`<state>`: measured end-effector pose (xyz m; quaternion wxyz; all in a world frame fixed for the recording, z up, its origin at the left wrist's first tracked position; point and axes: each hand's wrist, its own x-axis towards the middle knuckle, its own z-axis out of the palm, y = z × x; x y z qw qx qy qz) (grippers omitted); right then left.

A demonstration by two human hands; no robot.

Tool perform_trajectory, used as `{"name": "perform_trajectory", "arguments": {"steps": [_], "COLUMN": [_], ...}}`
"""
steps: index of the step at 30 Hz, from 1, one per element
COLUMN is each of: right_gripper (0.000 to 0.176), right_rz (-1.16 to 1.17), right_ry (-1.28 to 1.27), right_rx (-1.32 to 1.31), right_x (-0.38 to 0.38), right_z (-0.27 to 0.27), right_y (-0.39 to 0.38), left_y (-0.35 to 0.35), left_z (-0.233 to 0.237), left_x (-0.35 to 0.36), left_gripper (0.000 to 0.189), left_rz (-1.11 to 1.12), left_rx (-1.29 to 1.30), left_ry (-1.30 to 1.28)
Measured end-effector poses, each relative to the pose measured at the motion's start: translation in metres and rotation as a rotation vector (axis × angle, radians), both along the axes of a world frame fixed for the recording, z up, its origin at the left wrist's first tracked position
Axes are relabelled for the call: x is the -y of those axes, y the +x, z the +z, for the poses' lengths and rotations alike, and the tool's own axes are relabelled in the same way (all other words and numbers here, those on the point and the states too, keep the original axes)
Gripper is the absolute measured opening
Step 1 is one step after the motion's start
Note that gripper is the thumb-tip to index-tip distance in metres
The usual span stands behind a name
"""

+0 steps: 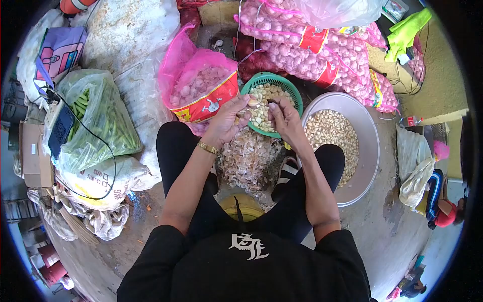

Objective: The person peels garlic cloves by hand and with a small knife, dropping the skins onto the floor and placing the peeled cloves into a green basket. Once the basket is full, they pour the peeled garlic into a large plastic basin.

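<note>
My left hand (229, 121), with a gold-coloured band at the wrist, pinches a pale brownish garlic clove (253, 101) between its fingertips. Close beside it, my right hand (287, 120) is closed, thumb against fingers; a small dark item shows at its fingertips, too small to name. Both hands hover over a green plastic basket (298, 95) with peeled garlic cloves (260, 121) in it. Below them, a heap of papery garlic skins (249, 158) lies on the floor between my feet. A pink mesh bag (176, 55) of garlic stands open beyond my left hand.
To the right, a large pale basin (370, 151) holds many garlic cloves (332, 136). Full mesh sacks of garlic (342, 58) are stacked at the back. A plastic bag of green pods (108, 116) stands left, with a black cable (103, 143) across it.
</note>
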<state>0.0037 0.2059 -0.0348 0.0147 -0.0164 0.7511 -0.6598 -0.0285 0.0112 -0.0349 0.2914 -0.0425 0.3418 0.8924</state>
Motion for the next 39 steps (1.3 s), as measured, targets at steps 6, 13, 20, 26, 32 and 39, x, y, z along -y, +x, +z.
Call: {"name": "perform_trajectory", "arguments": {"steps": [6,13,20,26,32,39], "right_gripper": [0.027,0.030,0.030,0.024,0.022,0.025], "right_rz": [0.018,0.065,0.137,0.106,0.022,0.016], "right_ry": [0.361,0.363,0.301,0.358,0.297,0.300], "right_rx": [-0.434,-0.262,-0.280,-0.219,-0.301,-0.302], "right_x": [0.007,0.007,0.012,0.011,0.003,0.007], "right_z": [0.002,0.014,0.021,0.027,0.019,0.027], "right_y": [0.001,0.005,0.010,0.013,0.004,0.006], "left_y": [0.002,0.002,0.003,0.006,0.018,0.016], "left_z": [-0.003,-0.003,0.002,0.000,0.001,0.015], "left_x": [-0.005,-0.009,-0.008,-0.008,-0.015,-0.010], "left_gripper": [0.025,0.025,0.027,0.024,0.018,0.021], "left_rz": [-0.102,-0.113,-0.158,-0.215,-0.136,-0.190], "left_rx": [0.041,0.046,0.090,0.110,-0.037,-0.241], "left_ry": [0.033,0.016,-0.040,0.029,0.073,-0.102]}}
